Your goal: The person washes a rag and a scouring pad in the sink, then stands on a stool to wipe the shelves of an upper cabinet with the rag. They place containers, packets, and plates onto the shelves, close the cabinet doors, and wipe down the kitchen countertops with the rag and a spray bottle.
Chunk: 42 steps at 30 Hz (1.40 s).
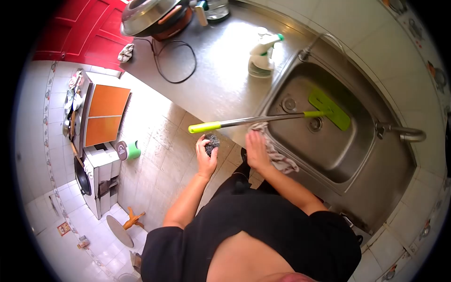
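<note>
My left hand (206, 157) has its fingers wrapped round a dark grey scouring pad (212, 144), just below the yellow-green grip of a long-handled tool (256, 120). That tool lies across the counter's front corner, its flat green head (334, 109) down in the sink (300, 155). Beside the sink, my right hand (257, 149) rests flat with fingers stretched out, touching the edge of a crumpled striped cloth (277, 157). The cloth lies along the sink's front rim.
A spray bottle (261, 61) stands on the metal counter (211, 89) left of the sink. Farther back are a lidded electric pan (157, 21) and its looped black cord (195, 61). The faucet (406, 134) is at the right. A green stool (129, 150) and a round table (120, 231) stand leftward.
</note>
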Available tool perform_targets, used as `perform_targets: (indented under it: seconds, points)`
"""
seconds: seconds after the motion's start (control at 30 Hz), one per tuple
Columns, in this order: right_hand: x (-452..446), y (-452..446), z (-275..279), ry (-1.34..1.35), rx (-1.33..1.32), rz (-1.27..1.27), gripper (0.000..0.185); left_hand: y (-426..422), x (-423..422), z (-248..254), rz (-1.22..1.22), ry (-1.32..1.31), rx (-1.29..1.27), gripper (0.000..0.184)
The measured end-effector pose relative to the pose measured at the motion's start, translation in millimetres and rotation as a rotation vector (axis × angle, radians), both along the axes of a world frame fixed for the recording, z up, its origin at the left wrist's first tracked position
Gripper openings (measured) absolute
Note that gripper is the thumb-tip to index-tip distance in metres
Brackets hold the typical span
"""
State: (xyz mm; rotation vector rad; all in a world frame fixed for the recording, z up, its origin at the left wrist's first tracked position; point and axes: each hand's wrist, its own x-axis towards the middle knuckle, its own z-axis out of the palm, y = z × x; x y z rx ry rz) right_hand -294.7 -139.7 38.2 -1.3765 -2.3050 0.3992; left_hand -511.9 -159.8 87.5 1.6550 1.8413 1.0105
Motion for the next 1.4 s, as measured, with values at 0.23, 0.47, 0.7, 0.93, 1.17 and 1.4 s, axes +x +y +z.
perform_targets:
  seconds: [0.23, 0.47, 0.7, 0.93, 1.17, 1.4]
  points:
    - [-112, 154, -16, 0.038, 0.176, 0.08, 0.049, 59, -39, 34, 0.005, -0.148, 0.105, 0.037]
    - [-175, 262, -25, 0.123, 0.165, -0.381, 0.057, 78, -44, 71, -0.08, -0.141, 0.147, 0.036]
    - [-163, 224, -16, 0.109, 0.215, -0.255, 0.045, 192, -10, 147, -0.335, 0.011, 0.295, 0.04]
    - [-77, 58, 39, 0.148, -0.15, -0.112, 0.052, 313, 58, 114, -0.469, 0.304, -0.033, 0.075]
    - [34, 66, 133, 1.063, -0.965, -0.684, 0.041, 331, 66, 100, -0.543, 0.314, 0.12, 0.085]
    - [95, 222, 124, 1.291, -0.38, -0.678, 0.049, 314, -12, 18, -0.909, 0.199, 0.042, 0.047]
